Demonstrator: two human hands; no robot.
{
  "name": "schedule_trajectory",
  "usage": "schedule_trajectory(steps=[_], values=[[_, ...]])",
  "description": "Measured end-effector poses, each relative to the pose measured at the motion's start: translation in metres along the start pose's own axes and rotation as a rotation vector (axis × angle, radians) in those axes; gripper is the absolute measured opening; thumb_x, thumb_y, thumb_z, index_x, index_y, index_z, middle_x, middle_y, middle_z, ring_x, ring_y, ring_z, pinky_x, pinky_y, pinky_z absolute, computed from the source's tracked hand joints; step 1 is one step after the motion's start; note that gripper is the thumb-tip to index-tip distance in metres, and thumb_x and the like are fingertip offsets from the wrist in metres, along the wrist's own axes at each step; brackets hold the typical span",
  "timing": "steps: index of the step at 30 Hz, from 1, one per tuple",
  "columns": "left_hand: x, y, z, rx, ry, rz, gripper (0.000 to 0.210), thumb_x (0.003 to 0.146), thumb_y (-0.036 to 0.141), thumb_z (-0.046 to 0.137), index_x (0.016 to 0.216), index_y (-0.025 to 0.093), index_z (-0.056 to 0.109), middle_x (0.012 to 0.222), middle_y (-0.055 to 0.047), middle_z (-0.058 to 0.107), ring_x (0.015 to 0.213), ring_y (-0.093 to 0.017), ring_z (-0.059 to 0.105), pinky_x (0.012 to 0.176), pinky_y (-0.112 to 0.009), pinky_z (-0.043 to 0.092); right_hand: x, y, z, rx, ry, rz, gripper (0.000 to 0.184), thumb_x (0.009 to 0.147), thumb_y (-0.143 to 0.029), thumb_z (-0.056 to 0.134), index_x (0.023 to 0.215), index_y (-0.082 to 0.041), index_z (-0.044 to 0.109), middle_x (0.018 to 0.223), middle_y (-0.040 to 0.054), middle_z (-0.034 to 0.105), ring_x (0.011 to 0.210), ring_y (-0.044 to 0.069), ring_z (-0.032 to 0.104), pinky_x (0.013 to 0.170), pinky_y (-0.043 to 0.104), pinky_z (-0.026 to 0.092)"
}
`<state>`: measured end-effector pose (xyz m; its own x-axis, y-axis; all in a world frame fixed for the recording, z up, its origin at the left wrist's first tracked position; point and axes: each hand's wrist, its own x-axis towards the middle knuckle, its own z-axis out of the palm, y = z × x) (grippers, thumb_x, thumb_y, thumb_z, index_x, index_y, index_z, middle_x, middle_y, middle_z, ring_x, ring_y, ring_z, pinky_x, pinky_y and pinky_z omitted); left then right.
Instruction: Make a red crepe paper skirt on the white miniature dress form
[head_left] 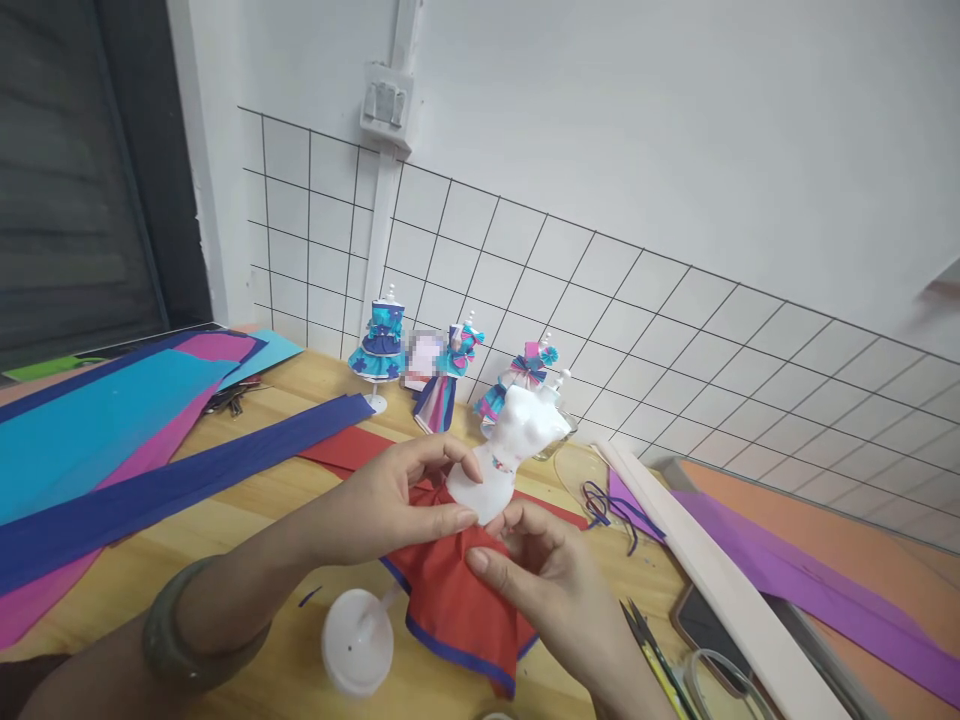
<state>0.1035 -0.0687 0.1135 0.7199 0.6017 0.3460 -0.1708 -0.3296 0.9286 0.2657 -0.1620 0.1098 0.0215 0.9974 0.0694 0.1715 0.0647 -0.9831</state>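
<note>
The form is smooth, white and curvy, and it leans to the right between the two hands, over the middle of the table. A thin red skirt with soft folds and a blue edge hangs below its hips; I can't tell if it is paper or cloth. The left hand has its thumb and fingers clamped on the hips. The right hand has its thumb and fingers pinched on the top of the skirt. A round white base tips up at the lower left. There is bare wood around the base, but pointy tools lie near the right wrist. A long blue strip lies past the left arm. The table is pale wood. Three little dresses stand at the back, by a black wire grid and a white wall.
</note>
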Motion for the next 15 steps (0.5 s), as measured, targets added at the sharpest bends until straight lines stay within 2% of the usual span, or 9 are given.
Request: schedule_trajectory(steps=[2, 4, 6, 7, 11, 15], values=[[-0.001, 0.002, -0.002, 0.007, -0.034, 0.006, 0.021, 0.075, 0.017, 0.062, 0.093, 0.023, 0.055, 0.091, 0.000, 0.055, 0.089, -0.016, 0.054, 0.080, -0.029, 0.045, 0.000, 0.000, -0.001, 0.056, -0.119, -0.006, 0.023, 0.068, -0.033, 0.073, 0.084, -0.019, 0.062, 0.069, -0.0041, 0.052, 0.061, 0.008, 0.041, 0.056, 0.020, 0.033], [-0.003, 0.006, -0.005, -0.015, -0.095, 0.001, 0.020, 0.075, 0.016, 0.063, 0.092, 0.023, 0.055, 0.090, 0.000, 0.056, 0.089, -0.015, 0.055, 0.081, -0.029, 0.045, 0.000, 0.001, -0.003, 0.164, -0.306, 0.016, 0.026, 0.068, -0.032, 0.073, 0.090, -0.020, 0.065, 0.075, -0.0025, 0.055, 0.068, 0.009, 0.046, 0.064, 0.021, 0.037], [-0.005, 0.009, -0.008, -0.063, -0.165, -0.010, 0.020, 0.074, 0.015, 0.064, 0.091, 0.023, 0.055, 0.090, 0.000, 0.056, 0.090, -0.015, 0.056, 0.082, -0.029, 0.045, 0.000, 0.004, -0.005, 0.267, -0.457, 0.072, 0.027, 0.069, -0.036, 0.072, 0.090, -0.020, 0.067, 0.070, -0.0032, 0.053, 0.063, 0.008, 0.044, 0.062, 0.021, 0.037], [-0.006, 0.010, -0.010, -0.085, -0.194, -0.015, 0.021, 0.073, 0.015, 0.065, 0.090, 0.022, 0.055, 0.090, 0.000, 0.057, 0.090, -0.015, 0.056, 0.082, -0.029, 0.046, 0.000, 0.005, -0.006, 0.294, -0.493, 0.093, 0.027, 0.069, -0.038, 0.071, 0.088, -0.019, 0.068, 0.066, -0.0044, 0.050, 0.059, 0.006, 0.041, 0.059, 0.020, 0.035], [-0.008, 0.014, -0.014, -0.104, -0.233, -0.033, 0.023, 0.070, 0.013, 0.068, 0.087, 0.022, 0.056, 0.088, 0.000, 0.058, 0.087, -0.015, 0.057, 0.079, -0.027, 0.047, 0.000, 0.008, -0.006, 0.308, -0.491, 0.093, 0.026, 0.070, -0.043, 0.069, 0.074, -0.018, 0.068, 0.057, -0.0069, 0.039, 0.053, 0.005, 0.032, 0.056, 0.020, 0.031], [-0.008, 0.014, -0.015, -0.095, -0.235, -0.042, 0.022, 0.069, 0.015, 0.068, 0.087, 0.022, 0.056, 0.088, 0.000, 0.059, 0.086, -0.015, 0.058, 0.078, -0.027, 0.048, -0.002, 0.006, -0.003, 0.326, -0.449, 0.116, 0.021, 0.068, -0.036, 0.072, 0.068, -0.017, 0.063, 0.056, -0.0069, 0.043, 0.051, 0.005, 0.034, 0.054, 0.020, 0.031]])
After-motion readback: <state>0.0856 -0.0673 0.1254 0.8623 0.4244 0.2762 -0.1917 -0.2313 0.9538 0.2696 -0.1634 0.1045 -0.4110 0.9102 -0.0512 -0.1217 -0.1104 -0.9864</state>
